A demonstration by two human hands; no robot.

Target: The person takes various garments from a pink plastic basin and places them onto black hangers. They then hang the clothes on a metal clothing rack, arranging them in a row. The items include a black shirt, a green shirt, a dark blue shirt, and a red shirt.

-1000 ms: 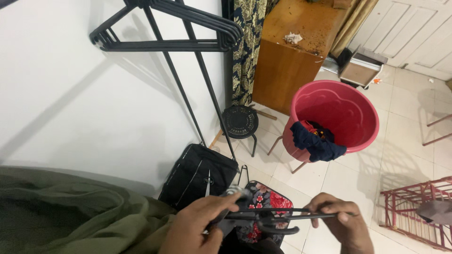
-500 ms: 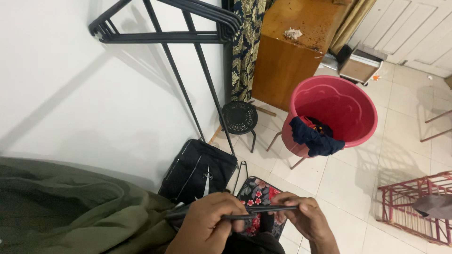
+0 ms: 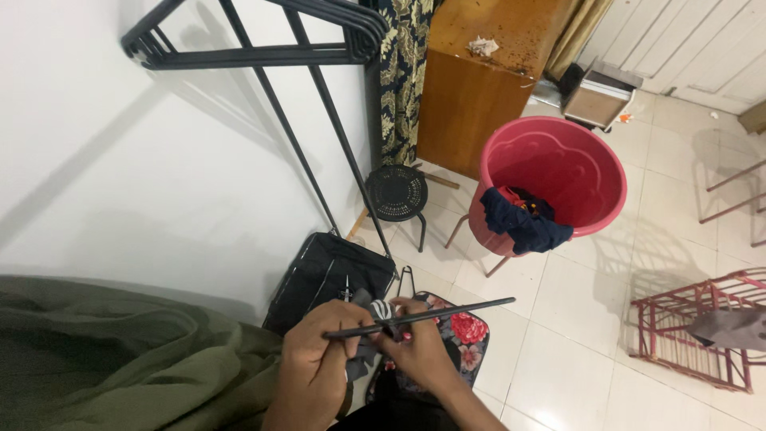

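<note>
1. Hanger bar: a thin black hanger runs nearly level, tilted slightly up toward its right end, low in the frame over the floor; only its straight rod shows clearly.
2. Left hand has its fingers curled closed around the hanger's left end, thumb on top.
3. Right hand has its fingertips pinched closed on the rod just beside the left hand, and a bit of dark and striped cloth is bunched between the two hands; how it sits on the hanger cannot be told.
4. Olive-green garment fills the lower left, touching the left forearm.
5. Under the hands lie a black bag against the white wall and a floral-print bag on the pale tiled floor.
6. Behind them a black clothes rack leans up the wall, carrying a bunch of empty black hangers at the top; a small black stool stands at its foot.
7. Further right a red plastic tub has dark blue clothing draped over its rim.
8. A wooden cabinet stands behind the tub, and a red wire frame sits at the right edge.
</note>
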